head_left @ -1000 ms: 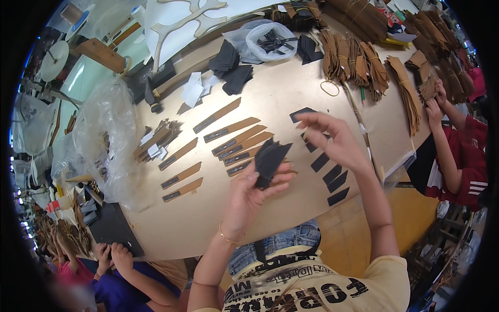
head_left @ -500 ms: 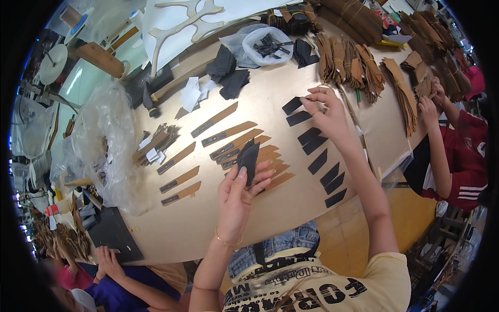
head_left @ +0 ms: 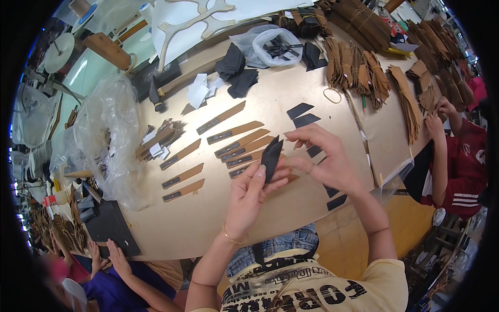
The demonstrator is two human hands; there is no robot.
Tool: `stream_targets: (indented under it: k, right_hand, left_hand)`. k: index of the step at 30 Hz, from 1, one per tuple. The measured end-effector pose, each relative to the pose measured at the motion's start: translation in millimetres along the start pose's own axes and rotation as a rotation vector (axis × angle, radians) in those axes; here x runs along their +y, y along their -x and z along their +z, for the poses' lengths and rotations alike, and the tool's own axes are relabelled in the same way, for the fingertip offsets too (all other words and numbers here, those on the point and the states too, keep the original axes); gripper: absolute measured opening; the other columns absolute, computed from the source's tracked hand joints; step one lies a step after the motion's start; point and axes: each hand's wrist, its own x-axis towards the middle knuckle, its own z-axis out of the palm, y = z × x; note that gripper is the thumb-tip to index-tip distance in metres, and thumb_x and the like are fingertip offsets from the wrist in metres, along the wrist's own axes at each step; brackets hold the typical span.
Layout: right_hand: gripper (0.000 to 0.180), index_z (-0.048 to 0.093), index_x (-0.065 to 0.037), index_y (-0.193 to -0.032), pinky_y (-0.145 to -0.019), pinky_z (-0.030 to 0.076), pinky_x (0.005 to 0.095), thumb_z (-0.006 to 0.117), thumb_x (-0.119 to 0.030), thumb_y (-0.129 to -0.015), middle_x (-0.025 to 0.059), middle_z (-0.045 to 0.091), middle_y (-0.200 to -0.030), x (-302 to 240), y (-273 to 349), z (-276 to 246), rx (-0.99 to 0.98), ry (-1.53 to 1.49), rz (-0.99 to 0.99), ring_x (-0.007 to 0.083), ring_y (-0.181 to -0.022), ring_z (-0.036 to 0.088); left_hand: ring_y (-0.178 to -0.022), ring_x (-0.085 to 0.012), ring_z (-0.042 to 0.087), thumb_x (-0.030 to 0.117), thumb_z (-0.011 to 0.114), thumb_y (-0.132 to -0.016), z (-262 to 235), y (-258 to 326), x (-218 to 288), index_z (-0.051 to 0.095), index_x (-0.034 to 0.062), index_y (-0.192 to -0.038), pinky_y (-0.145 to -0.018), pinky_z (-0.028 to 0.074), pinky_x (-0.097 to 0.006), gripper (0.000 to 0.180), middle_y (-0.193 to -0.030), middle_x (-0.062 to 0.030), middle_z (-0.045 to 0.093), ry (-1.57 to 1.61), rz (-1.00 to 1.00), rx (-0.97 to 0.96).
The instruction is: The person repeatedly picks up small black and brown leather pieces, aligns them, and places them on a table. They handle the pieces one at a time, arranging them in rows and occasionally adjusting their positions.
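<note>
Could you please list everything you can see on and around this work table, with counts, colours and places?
black pieces in hand: small stack, black, held over the table middle
tan strips: about nine, brown with dark patches, fanned across the table
flat black pieces: several, black, in a line right of centre
plastic bag: one, clear, far edge, holding black pieces
brown bundles: many, far right
rubber band: one, near the bundles
co-workers: two, lower left and right edge
left hand: gripping the black stack
right hand: fingers at the stack's top
</note>
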Motion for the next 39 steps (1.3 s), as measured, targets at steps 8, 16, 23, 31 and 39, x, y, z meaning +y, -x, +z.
stream_targets:
  k: [8, 16, 23, 31, 39]
  right_hand:
    - [0.037, 0.072, -0.004, -0.106, -0.078, 0.054, 0.0305, 0.086, -0.010, -0.072, 0.0097, 0.067, -0.105, -13.1, 6.4, 13.7, 0.112, 0.196, -0.156, 0.0216, -0.094, 0.067]
    - [0.036, 0.071, -0.002, -0.105, -0.072, 0.054, 0.0279, 0.085, -0.008, -0.072, 0.0093, 0.071, -0.101, -18.7, -0.9, -2.2, 0.047, 0.171, -0.078, 0.0178, -0.083, 0.067]
    - [0.031, 0.071, -0.002, -0.104, -0.069, 0.054, 0.0267, 0.083, -0.007, -0.076, 0.0110, 0.071, -0.104, -39.1, -30.7, -37.1, 0.022, 0.134, -0.236, 0.0157, -0.079, 0.067]
    - [0.022, 0.064, -0.004, -0.086, -0.084, 0.051, 0.0333, 0.082, -0.008, -0.074, 0.0108, 0.066, -0.113, -41.9, -28.8, -33.9, -0.033, 0.233, -0.188, 0.0224, -0.102, 0.063]
    - [0.016, 0.059, -0.006, -0.083, -0.085, 0.049, 0.0302, 0.075, -0.003, -0.080, 0.0103, 0.063, -0.114, -10.1, -29.8, -39.8, -0.006, -0.163, -0.080, 0.0171, -0.096, 0.060]
  left_hand:
    - [-0.115, -0.0259, 0.064, 0.016, 0.038, -0.107, 3.9, 6.3, -2.9, 0.048, -0.0089, -0.136, -0.100, 0.055, -0.036, 0.039, -0.125, -0.0182, 0.063, 0.147, 0.008, -0.023]
    - [-0.117, -0.0251, 0.063, 0.018, 0.041, -0.107, 8.7, -0.9, 2.5, 0.050, -0.0068, -0.135, -0.101, 0.053, -0.037, 0.039, -0.128, -0.0169, 0.063, 0.112, 0.042, -0.101]
    - [-0.119, -0.0284, 0.063, 0.018, 0.039, -0.107, 32.8, -17.9, 33.6, 0.050, -0.0074, -0.135, -0.101, 0.053, -0.037, 0.040, -0.127, -0.0186, 0.063, 0.122, 0.113, -0.203]
    - [-0.118, -0.0284, 0.063, 0.017, 0.039, -0.107, 25.1, -18.5, 20.9, 0.051, -0.0076, -0.133, -0.103, 0.053, -0.037, 0.038, -0.127, -0.0188, 0.063, 0.197, 0.028, -0.142]
    - [-0.119, -0.0291, 0.061, 0.019, 0.035, -0.108, -7.8, -9.6, 11.2, 0.046, -0.0081, -0.136, -0.103, 0.053, -0.038, 0.041, -0.131, -0.0223, 0.059, 0.394, -0.054, 0.069]
